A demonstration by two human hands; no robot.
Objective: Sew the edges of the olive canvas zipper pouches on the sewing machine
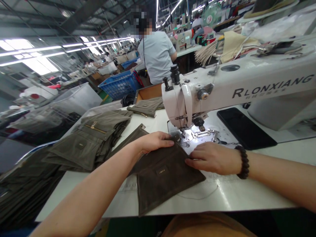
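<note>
A dark olive fabric panel (165, 184) with a small label lies on the white table, its far edge beside the lit needle area of the sewing machine (184, 108). Across its upper left part rests my left hand (158, 141), thumb and fingers closed on the cloth near the presser foot. My right hand (209, 158), with a beaded bracelet on its wrist, pinches the panel's right edge. The needle tip and the fingertips under the cloth are hidden. Another olive piece (133, 138) extends behind my left forearm.
Stacked olive panels (91, 138), some with zippers, lie at the left, and more panels (145, 107) lie behind. A black phone (245, 128) is under the machine arm. Beyond the table are a blue crate (119, 85) and a seated person (158, 54).
</note>
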